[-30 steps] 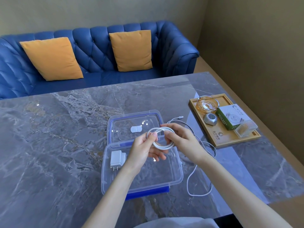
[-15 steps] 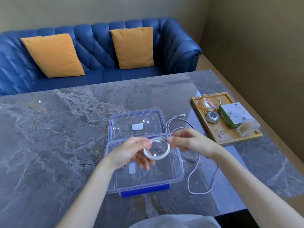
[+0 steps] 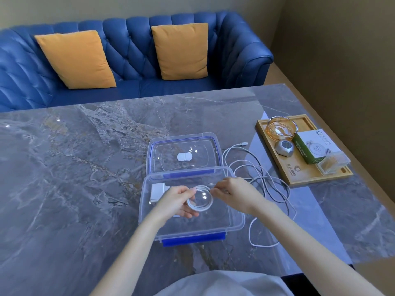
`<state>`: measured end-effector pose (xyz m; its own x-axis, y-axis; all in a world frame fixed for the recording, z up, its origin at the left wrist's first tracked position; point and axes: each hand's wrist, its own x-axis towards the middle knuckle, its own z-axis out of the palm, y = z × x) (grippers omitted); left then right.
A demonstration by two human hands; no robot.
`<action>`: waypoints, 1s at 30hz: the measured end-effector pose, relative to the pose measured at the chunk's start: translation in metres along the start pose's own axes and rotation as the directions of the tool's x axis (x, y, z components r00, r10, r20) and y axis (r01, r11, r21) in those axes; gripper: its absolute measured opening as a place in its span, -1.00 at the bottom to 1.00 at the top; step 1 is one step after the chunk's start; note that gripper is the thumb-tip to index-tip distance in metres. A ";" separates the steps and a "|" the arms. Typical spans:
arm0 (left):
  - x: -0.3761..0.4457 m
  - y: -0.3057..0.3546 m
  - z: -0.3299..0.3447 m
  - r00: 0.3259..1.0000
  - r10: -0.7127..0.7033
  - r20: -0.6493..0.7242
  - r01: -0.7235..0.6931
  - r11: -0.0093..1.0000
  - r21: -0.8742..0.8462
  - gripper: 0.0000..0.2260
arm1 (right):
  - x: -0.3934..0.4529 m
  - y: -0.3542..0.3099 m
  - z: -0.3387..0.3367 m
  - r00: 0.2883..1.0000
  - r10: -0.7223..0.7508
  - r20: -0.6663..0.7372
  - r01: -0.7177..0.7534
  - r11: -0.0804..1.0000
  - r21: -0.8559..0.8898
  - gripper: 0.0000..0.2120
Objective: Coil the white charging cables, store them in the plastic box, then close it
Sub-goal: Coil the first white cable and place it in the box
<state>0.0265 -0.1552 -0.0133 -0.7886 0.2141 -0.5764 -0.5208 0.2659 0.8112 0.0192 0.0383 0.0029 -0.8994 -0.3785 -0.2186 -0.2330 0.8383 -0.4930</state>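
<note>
Head view: left hand [image 3: 177, 201] pinches left side of coiled white cable [image 3: 201, 199], right hand [image 3: 233, 192] pinches its top right; coil held over open plastic box [image 3: 235, 218]. White charger [image 3: 157, 191] inside box, left. Lid [image 3: 183, 154] lies behind box. Loose white cable [image 3: 265, 184] sprawls on table [image 3: 85, 167], right of box.

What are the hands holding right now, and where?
A coiled white cable: left hand grips the coil's left side, right hand pinches its upper right, over the open box.
</note>
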 end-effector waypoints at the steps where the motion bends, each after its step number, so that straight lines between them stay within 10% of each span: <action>1: 0.003 -0.005 0.002 0.999 -0.028 -0.033 0.026 0.999 -0.045 -0.80 | 0.004 0.000 0.005 1.000 0.023 0.008 -0.024 0.999 0.025 -0.65; 17: 0.040 -0.040 0.013 0.892 -0.029 -0.450 0.032 0.999 -0.001 -0.75 | 0.066 0.010 0.069 0.948 0.319 0.012 -0.315 0.928 0.198 -0.77; 30: 0.043 -0.045 0.018 0.902 0.134 -0.410 0.066 0.896 0.439 -0.52 | 0.076 -0.001 0.087 0.932 0.345 -0.110 -0.317 0.923 0.217 -0.80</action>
<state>0.0216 -0.1405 -0.0762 -0.9152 -0.1564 -0.3715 -0.3757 0.6648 0.6456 -0.0169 -0.0251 -0.0868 -0.9593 -0.0200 -0.2815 0.1500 0.8088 -0.5686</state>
